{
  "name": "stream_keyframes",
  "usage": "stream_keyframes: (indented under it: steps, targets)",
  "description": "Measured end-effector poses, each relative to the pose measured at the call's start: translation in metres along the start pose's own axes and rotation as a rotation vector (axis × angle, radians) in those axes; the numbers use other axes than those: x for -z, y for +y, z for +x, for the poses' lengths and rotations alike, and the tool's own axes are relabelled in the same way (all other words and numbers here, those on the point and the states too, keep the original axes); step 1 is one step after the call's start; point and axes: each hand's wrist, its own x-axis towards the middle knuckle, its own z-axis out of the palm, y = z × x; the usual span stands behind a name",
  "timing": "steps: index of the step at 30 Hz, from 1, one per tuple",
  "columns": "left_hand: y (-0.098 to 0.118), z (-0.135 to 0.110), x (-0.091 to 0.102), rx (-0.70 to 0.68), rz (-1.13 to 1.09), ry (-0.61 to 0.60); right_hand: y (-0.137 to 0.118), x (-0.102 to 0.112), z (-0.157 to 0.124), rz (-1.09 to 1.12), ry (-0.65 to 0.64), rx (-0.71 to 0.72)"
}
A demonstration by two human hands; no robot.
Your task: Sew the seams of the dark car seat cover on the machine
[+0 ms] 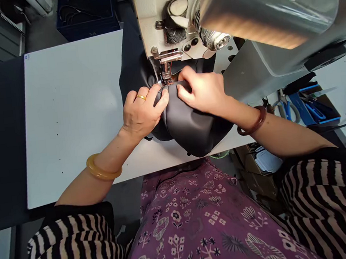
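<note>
Table [75, 115]: white, stretched out to the left of the left hand and bordered at its far left by a dark sheet [1, 143].
Crates: a blue crate [88, 30], loaded with dark pieces [76, 9], is seen ahead of the left hand, past the table's edge; a grey crate [1, 38] is placed farther left.
Sewing machine [149, 25]: set ahead of both hands, with its body extended to the right; part of the work is hidden beneath it.
Clear cover [271, 8]: mounted ahead and to the right of the right hand.
Black material [191, 123]: bunched under both hands, and held beneath the presser foot [167, 76], just beyond the left fingertips.
Left hand [142, 108]: bent fingers are pressed onto the material; whether it is pinched cannot be told.
Right hand [204, 91]: the material's edge is pinched between thumb and curled fingers.
Tools: blue-handled pliers [287, 109] and a blue box [296, 106] are laid to the right of the right hand, beyond its brown bangle [263, 114].
Apron [185, 223]: purple, flower-printed, worn below both hands.
</note>
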Motion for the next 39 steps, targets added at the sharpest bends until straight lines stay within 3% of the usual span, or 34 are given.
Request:
stream_keyframes:
  steps: [6,14,24,29,39]
  targets:
    - [0.008,0.000,0.002,-0.036,0.107,-0.033,0.015,0.011,0.037,0.290,-0.216,-0.087]
    - [0.018,0.002,0.001,0.072,0.028,-0.059,0.029,-0.005,0.051,0.642,-0.188,-0.046]
    - [0.019,0.002,-0.004,0.057,0.061,0.036,0.015,0.007,0.053,0.612,-0.203,-0.079]
    - [0.023,0.005,0.005,0.047,0.170,-0.023,0.016,0.011,0.052,0.565,-0.230,-0.036]
    - [0.025,0.006,0.009,0.090,0.135,-0.085,0.010,0.012,0.055,0.424,-0.283,-0.052]
